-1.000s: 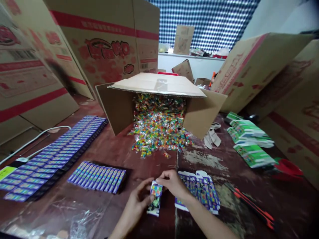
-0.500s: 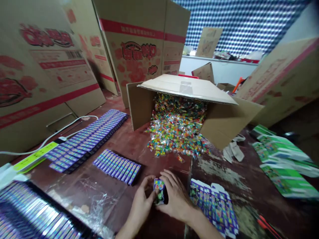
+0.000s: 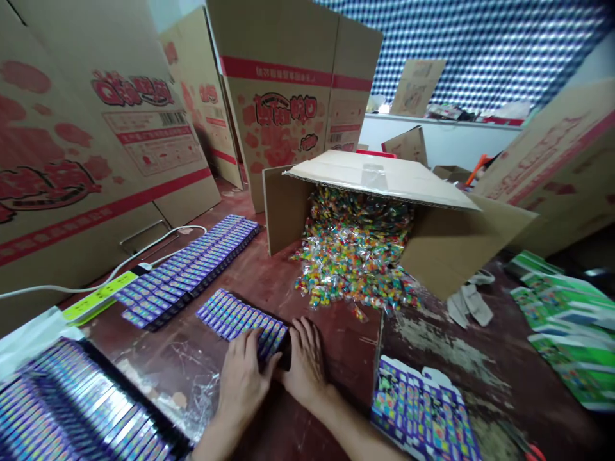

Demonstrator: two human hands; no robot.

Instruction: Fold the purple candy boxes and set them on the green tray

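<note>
Presumably light and crushable, the small purple cartons (image 3: 233, 314), rowed on the table (image 3: 346, 352), called for end grips. Left hand (image 3: 243, 378) and right hand (image 3: 304, 362) bracketed the row's end; finger closure could not be determined.

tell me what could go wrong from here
The short row of purple boxes could skew or topple if nudged, since the left hand and right hand are both at its right end. The colourful packets spread out from the open carton might slide across the table.
</note>
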